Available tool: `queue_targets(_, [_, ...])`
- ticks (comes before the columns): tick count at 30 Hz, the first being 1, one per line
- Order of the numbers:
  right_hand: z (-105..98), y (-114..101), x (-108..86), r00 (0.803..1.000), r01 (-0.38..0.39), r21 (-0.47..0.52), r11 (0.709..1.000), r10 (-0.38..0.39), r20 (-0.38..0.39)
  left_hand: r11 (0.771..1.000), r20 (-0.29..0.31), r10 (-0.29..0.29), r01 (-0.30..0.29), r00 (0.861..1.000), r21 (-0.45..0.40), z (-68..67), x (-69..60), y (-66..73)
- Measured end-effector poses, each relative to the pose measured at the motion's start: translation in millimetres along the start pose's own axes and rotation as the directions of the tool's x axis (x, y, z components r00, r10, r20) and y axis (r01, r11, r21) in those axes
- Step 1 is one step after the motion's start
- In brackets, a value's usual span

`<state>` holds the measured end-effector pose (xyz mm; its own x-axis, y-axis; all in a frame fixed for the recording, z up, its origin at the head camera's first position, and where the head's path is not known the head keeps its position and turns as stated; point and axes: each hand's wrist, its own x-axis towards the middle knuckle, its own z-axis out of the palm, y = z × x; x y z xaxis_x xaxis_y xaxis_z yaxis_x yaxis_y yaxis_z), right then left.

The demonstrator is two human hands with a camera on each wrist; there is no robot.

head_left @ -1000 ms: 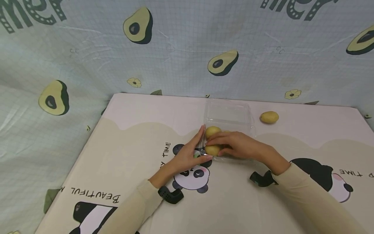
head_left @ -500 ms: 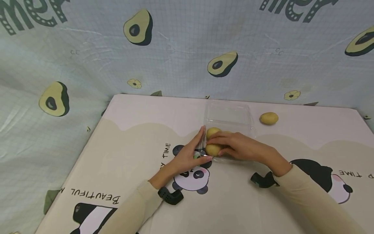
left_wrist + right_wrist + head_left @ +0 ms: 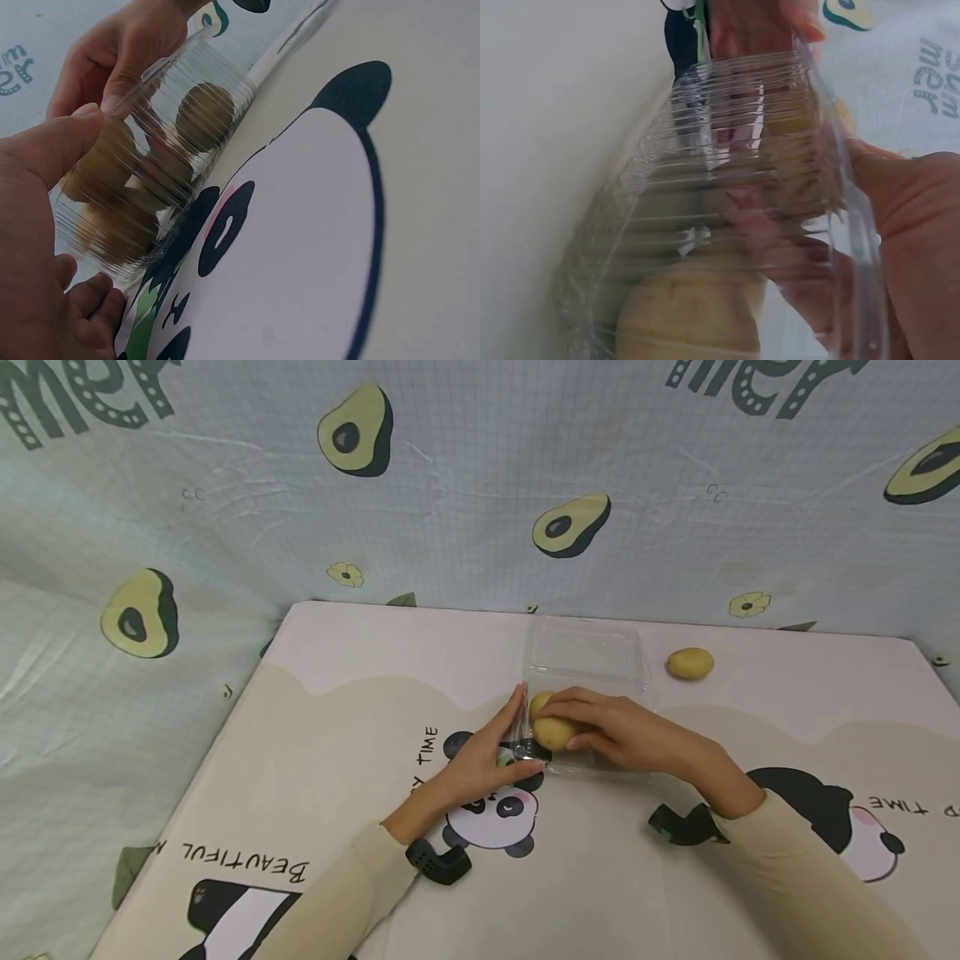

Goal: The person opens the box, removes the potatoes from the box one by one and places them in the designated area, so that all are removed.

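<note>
A clear plastic clamshell box (image 3: pixel 600 766) lies with its lid folded back toward the wall. Inside it, my right hand (image 3: pixel 630 731) grips a yellow lemon (image 3: pixel 555 733) between thumb and fingers. Another lemon (image 3: pixel 538 702) sits just behind, partly covered by those fingers. Through the ribbed wall in the left wrist view, a further lemon (image 3: pixel 206 116) shows at the box's other end. My left hand (image 3: pixel 480 760) rests against the box's left end, fingers straight along the wall and thumb stretched toward the front corner. My right palm hides part of the box's inside.
One loose lemon (image 3: pixel 690 663) lies on the table to the right of the lid (image 3: pixel 585 647). A panda-printed cloth (image 3: pixel 337 760) covers the table. Behind it hangs an avocado-printed curtain (image 3: pixel 465 485). Each wrist wears a black camera strap (image 3: pixel 438 862).
My right hand has shifted slightly right and away from me, taking the gripped lemon along. The rear lemon is now more covered. My left hand has stayed still.
</note>
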<state>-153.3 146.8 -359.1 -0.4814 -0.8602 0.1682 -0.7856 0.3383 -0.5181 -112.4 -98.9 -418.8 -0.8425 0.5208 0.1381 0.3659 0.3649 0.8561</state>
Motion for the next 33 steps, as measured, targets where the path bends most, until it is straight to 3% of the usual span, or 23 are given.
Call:
queue_targets(16, [-13,-2,-11.6,0.984,-0.020,-0.030,0.999,0.015,-0.177,1.000,0.003,-0.014,0.014,1.000,0.015,-1.7,0.6,1.9])
queue_targets(23, [-22,-2,-20.4,0.976,-0.047,-0.035,0.998,0.039,-0.216,1.000,0.000,-0.010,0.010,1.000,0.018,-1.4,0.8,1.0])
queue_targets(33, [-33,2,-34.2,0.946,-0.045,-0.073,0.996,0.018,-0.323,1.000,-0.002,0.001,0.000,1.000,0.025,-0.4,-0.2,1.5])
